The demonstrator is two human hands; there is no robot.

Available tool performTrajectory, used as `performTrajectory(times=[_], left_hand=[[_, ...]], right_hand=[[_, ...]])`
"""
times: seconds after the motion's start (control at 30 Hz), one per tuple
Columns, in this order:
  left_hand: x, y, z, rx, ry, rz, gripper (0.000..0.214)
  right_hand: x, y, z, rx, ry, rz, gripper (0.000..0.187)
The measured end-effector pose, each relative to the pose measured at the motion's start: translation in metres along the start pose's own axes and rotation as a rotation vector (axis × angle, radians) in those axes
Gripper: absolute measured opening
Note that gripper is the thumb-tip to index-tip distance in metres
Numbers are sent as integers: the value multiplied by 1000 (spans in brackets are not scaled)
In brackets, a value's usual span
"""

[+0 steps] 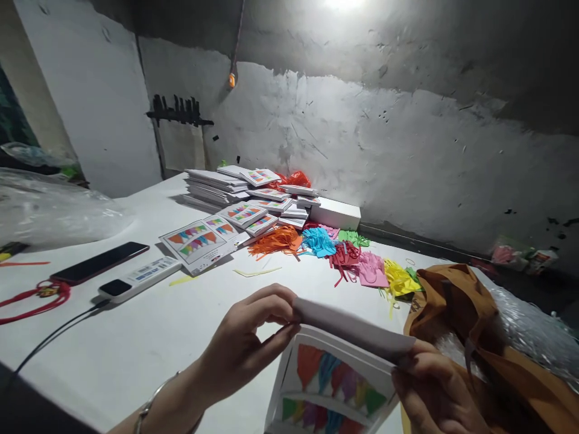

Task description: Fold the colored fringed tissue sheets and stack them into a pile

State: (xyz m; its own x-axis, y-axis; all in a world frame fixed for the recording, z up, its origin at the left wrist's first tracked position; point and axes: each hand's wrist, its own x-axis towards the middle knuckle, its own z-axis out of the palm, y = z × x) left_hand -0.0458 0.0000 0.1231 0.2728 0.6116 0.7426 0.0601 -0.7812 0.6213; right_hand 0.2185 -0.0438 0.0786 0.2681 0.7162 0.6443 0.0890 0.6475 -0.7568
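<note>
Head view down across a white table [136, 337] pushed against a rough, patchy grey-white wall [407, 150], under a bright lamp [344, 3]. At far left, a crumpled clear plastic sheet [49, 208]; at right, brown cloth [474, 313] lying over bubble wrap [534, 331]. Toward the wall, a stack of cards [235, 187] printed with rows of coloured pennants, a plain white box [335, 212] just beside it, then paper cuttings [344, 253] in orange, blue, red, pink, yellow and green. Nearer left, a dark phone [99, 262] and, just beside it, a white device [138, 278] bearing a label, print too small to read. Closest, above the table's near edge, a white packet [335, 374] printed with coloured pennants: left hand [244, 343] pinched tight on the left end of its raised flap, right hand [434, 392] clamped on the right corner.
</note>
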Motion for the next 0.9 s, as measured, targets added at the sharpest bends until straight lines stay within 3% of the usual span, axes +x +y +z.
performTrajectory(times=[0.1,0.17,0.2,0.27,0.3,0.4,0.5,0.53,0.7,0.83,0.9], left_hand=[[-7,-2,13,-205,100,-110,32],[-7,-1,18,-279,36,-153,24],[-6,-1,20,-303,-9,-161,12],[-3,0,22,-329,-48,-146,14],[-2,0,23,-330,-37,-123,15],[-2,-3,28,-335,-1,-21,8],[-6,-6,35,-407,-37,-24,13],[-8,-6,37,-421,-28,-50,13],[-9,-1,46,-425,127,-7,3],[-4,3,40,-469,31,5,13],[-1,4,34,-448,-69,19,9]], right_hand=[[4,0,11,150,38,145,31],[7,-5,18,134,-4,249,39],[9,-9,20,117,-43,281,32],[11,-16,24,113,-116,278,19],[12,-18,26,130,-127,264,22],[12,-21,26,203,-48,355,21],[9,-19,22,241,-35,503,50],[8,-19,21,237,-53,516,49],[10,-17,16,246,-59,398,14],[17,-12,10,312,-341,132,5],[22,-8,9,230,-344,-14,7]])
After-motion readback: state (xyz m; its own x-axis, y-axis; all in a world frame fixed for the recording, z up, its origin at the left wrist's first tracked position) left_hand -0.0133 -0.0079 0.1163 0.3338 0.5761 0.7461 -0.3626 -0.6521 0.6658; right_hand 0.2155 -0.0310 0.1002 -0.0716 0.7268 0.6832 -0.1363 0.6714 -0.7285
